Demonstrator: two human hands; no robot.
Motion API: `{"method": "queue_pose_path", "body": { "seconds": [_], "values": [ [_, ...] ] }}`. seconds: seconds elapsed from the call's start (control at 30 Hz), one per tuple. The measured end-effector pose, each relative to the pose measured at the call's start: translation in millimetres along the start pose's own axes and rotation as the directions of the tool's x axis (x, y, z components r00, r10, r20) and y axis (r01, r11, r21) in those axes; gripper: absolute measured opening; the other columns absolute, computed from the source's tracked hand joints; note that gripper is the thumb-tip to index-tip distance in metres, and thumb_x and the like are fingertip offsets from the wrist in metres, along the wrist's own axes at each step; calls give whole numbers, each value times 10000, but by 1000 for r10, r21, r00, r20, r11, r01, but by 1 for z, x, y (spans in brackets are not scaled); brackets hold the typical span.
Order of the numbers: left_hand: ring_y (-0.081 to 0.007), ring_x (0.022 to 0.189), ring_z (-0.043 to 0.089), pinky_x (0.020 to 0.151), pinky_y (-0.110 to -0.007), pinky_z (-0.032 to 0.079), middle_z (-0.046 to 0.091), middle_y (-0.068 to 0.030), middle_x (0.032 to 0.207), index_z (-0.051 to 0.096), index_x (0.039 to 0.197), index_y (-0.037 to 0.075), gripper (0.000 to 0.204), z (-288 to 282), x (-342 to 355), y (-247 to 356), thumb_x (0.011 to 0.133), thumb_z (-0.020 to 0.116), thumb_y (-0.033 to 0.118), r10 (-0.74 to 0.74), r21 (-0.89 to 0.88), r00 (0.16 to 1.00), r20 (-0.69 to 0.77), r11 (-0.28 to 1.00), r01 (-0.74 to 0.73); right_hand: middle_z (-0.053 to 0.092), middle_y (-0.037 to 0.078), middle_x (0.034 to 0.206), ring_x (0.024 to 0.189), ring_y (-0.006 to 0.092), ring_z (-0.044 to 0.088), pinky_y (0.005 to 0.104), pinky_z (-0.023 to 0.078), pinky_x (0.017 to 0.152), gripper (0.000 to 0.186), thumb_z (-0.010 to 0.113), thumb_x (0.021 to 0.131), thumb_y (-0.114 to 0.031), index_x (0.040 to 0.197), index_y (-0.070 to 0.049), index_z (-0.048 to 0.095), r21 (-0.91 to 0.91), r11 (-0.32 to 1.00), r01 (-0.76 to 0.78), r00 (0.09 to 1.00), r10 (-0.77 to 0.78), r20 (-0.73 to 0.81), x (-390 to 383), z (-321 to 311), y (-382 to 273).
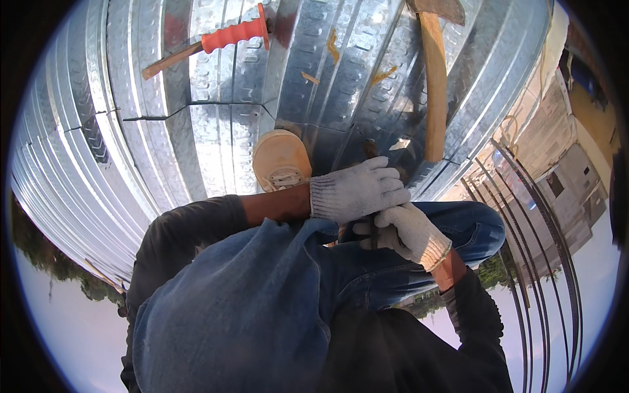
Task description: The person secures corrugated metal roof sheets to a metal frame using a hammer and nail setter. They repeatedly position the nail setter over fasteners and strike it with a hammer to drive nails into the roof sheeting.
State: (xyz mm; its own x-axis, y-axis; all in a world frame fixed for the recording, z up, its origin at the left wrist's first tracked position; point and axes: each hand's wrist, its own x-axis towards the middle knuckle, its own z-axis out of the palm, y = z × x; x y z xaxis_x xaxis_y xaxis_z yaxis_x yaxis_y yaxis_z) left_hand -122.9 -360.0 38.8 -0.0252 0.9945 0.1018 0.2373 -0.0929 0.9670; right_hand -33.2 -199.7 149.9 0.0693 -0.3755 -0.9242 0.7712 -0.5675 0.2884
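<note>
White knitted work gloves cover both my hands, which meet in front of my bent knee. My left hand [360,190] lies over a dark, narrow metal rod [371,149], its fingers curled across it. One end of the rod sticks out beyond that glove. Closer to my body, my right hand [414,233] closes round the lower part of the same rod, touching the left glove. The gloves hide the rod's middle, so its exact kind cannot be told. Ahead and to the right lies a hammer [434,85] with a wooden handle and a metal head.
Ribbed galvanized metal decking [216,144] spreads underfoot, with a dark seam across it. A tool with a red flanged grip [234,37] and brown shaft lies far left. My tan shoe [282,157] rests on the decking. Bent steel bars [544,216] rise at the right edge.
</note>
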Motion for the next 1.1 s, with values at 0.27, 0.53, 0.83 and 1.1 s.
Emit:
{"method": "queue_pose_path", "body": {
  "seconds": [0.27,0.53,0.83,1.1],
  "values": [
    [-282,1353,570,1226,-476,382,618,-105,1329,589,1428,63,617,-1,-11,-11,849,779,154,-99,-58,990,-101,994,93,661,288,1356,1237,431,723,651,629,999,452,535,977,-38,1405,105,563,218,971,-99,989,73,125,7,6,-23],
    [-255,1330,578,1191,-438,412,623,-91,1317,609,1409,60,483,-9,-8,-13,941,657,167,-174,-33,943,-282,985,172,642,314,1375,1206,490,719,683,627,970,457,581,1018,-98,1410,134,548,181,965,-191,974,164,156,7,10,-71],
    [-337,1459,548,1245,-480,416,602,-191,1501,574,1463,-10,615,-12,-24,-4,889,727,150,-243,-50,926,-289,970,239,687,239,1272,1086,418,761,600,670,930,389,585,1077,-140,1401,74,569,93,977,-192,977,181,112,5,27,-86],
    [-357,1450,574,1253,-498,419,617,-193,1509,563,1496,3,683,-25,-37,-2,857,767,131,-356,-166,921,-157,929,331,614,60,985,772,193,620,437,576,737,219,567,1145,-273,1116,-60,613,70,970,-233,971,235,-32,16,40,-71]
  ]
}}
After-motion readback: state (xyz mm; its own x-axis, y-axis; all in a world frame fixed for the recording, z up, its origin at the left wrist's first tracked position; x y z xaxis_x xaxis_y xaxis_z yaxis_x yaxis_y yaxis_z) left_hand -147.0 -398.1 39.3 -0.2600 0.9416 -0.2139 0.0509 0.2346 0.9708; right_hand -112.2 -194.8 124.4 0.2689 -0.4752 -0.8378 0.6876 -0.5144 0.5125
